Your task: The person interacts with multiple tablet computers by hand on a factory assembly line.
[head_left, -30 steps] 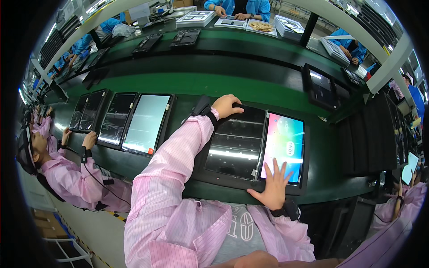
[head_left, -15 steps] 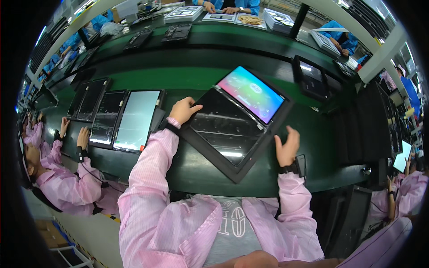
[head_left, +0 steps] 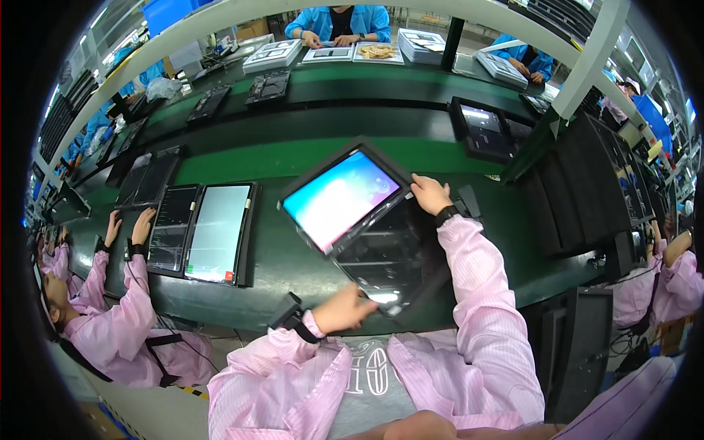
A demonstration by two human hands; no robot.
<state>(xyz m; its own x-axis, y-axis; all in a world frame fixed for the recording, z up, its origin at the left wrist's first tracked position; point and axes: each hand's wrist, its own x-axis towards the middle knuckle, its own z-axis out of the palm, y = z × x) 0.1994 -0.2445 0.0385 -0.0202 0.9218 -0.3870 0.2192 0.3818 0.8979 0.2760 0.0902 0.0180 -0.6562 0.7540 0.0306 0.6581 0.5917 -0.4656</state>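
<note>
I judged the step in hand to be a lift and turn of the black tray (head_left: 411,290), which sat skewed and raised above the green belt (head_left: 293,158) instead of lying flat on it. The tray carried two flat pieces side by side. One was a lit screen (head_left: 341,198) glowing blue and pink on the far left half. The other was a dark glossy panel (head_left: 381,257) on the half nearer me.

My left hand (head_left: 345,308) was closed on the tray's near corner, fingers curled over the edge and thumb on top. My right hand (head_left: 429,194) was on the far edge, just beside the lit screen's right corner. Its fingers were bent over the rim, though I could not tell how firmly they pinched. So the tray hung between the two hands on a diagonal, in front of my chest and over the belt's near side.

In my judgement, any further move called for both grips to hold evenly. With the tray tipped, the two pieces could slide toward the low corner at my left hand, and the glossy faces were best kept clear of fingertips.

To my left, a co-worker's hand (head_left: 143,224) rested on another pair of screens (head_left: 216,231) lying flat on the belt, well apart from mine. A small dark device (head_left: 480,125) stood farther up the belt to the right.
</note>
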